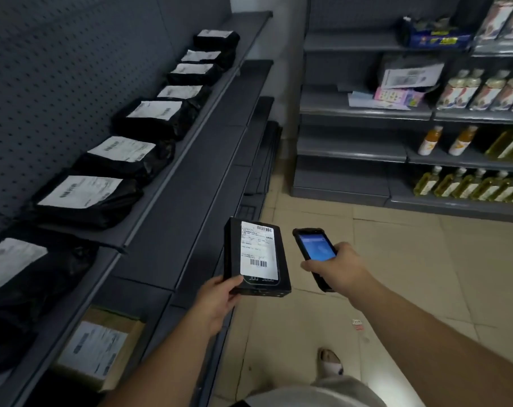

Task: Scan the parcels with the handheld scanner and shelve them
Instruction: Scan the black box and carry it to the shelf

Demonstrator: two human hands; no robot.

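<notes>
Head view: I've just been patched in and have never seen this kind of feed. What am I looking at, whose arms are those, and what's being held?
There is no machine here. One camera sits on a person's head and looks forward and down, so the two bare arms are that person's own.

The left hand holds a black box by its near end, with the white barcode label facing up. The right hand has its grip round the scanner, whose screen is lit. It sits just right of the box, not touching it.

Along the left runs a grey shelf with a row of black bags, each labelled. A cardboard parcel lies on a lower shelf. The far racks hold bottles.
</notes>
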